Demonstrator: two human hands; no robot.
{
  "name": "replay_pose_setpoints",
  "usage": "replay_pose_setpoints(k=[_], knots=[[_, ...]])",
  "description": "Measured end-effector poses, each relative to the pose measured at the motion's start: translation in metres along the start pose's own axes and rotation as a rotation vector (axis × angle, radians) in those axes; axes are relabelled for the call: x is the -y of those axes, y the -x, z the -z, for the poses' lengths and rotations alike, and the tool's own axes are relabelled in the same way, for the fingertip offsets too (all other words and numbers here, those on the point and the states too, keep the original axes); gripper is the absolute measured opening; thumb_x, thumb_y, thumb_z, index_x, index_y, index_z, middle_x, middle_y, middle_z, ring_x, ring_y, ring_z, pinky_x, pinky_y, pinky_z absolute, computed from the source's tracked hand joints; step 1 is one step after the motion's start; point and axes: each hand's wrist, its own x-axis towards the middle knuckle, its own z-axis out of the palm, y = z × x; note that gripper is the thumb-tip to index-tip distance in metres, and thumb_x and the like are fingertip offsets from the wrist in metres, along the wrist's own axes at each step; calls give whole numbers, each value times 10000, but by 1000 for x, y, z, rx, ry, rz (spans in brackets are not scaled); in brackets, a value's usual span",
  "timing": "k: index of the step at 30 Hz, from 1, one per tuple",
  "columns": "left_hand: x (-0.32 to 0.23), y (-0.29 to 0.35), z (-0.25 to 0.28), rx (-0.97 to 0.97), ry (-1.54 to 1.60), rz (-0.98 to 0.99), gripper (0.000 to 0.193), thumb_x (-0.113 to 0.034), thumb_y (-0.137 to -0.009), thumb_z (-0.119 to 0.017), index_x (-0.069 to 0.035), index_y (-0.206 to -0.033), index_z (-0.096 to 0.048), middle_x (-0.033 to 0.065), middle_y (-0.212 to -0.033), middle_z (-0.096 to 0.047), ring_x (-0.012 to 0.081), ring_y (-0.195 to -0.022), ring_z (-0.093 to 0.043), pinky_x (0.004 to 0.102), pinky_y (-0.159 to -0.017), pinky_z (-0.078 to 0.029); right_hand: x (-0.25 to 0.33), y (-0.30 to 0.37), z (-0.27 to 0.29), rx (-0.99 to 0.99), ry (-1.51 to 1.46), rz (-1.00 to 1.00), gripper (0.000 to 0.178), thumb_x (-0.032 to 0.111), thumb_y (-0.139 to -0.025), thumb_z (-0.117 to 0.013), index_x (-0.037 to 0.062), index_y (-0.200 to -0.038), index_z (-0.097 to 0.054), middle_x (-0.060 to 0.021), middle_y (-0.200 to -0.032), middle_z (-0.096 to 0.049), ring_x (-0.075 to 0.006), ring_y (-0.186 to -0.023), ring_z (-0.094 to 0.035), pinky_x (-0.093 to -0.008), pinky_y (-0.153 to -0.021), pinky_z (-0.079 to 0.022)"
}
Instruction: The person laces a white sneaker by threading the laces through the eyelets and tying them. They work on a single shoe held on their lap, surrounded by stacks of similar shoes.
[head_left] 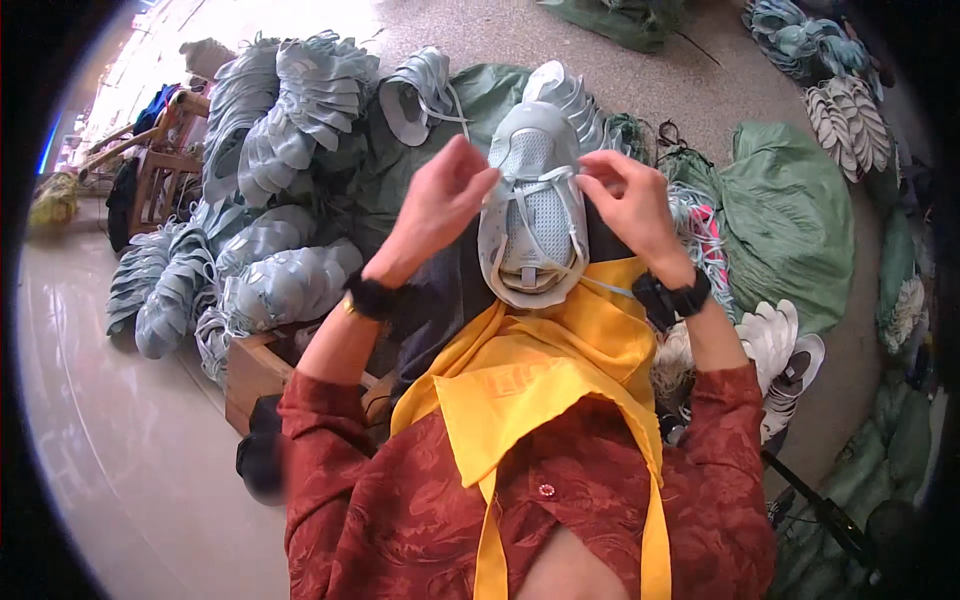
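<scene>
Pale grey-blue mesh shoe upper stands centre, long axis running away from body, toe far, heel opening near, above yellow fabric apron. Left hand and right hand flank it at equal reach, fingers of each pinched on white lace ends near toe (exact grip partly hidden). Stacks of grey uppers left on wooden crate; green sacks right; speckled floor.

We see stacks of pale grey shoe uppers heaped at the left beside a wooden chair. Green sacks lie at the right, with white soles near them. A wooden crate sits below the stacks.
</scene>
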Motion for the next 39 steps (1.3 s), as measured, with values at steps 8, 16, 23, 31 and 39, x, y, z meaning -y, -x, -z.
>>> replay_pose_setpoints(k=[8,16,23,31,39], knots=[[16,-25,-7,215,11,89,137,-155,-994,-693,-54,-973,-603,-60,-889,-568,24,-800,-495,212,-686,-434,11,-9,-11,57,51,39,122,72,-868,-755,16,-972,-723,-120,-871,-755,-211,-748,-745,-326,-689,-587],[1,-18,8,288,353,251,184,-230,-1052,-615,-90,-938,-581,-91,-870,-496,23,-824,-435,195,-756,-383,16,-9,-12,64,138,139,84,50,-869,-721,19,-935,-680,-136,-842,-700,-303,-776,-705,-388,-697,-554],[-2,-18,-5,244,82,165,164,-214,-1037,-631,-81,-945,-603,-87,-858,-509,17,-790,-440,190,-719,-383,12,-6,-15,60,167,180,76,35,-881,-701,22,-946,-664,-144,-875,-694,-328,-810,-701,-410,-713,-552],[1,-18,1,268,220,240,131,-178,-1031,-619,-83,-943,-600,-89,-857,-506,19,-802,-447,193,-717,-391,24,-5,-14,43,53,61,124,55,-864,-744,10,-937,-655,-130,-861,-682,-294,-774,-697,-388,-703,-553],[8,-18,1,281,272,198,111,-157,-1026,-607,-72,-955,-596,-88,-866,-507,26,-811,-451,201,-727,-394,72,33,-7,252,217,310,184,99,-797,-804,29,-859,-646,-121,-880,-603,-315,-835,-646,-416,-747,-521]])
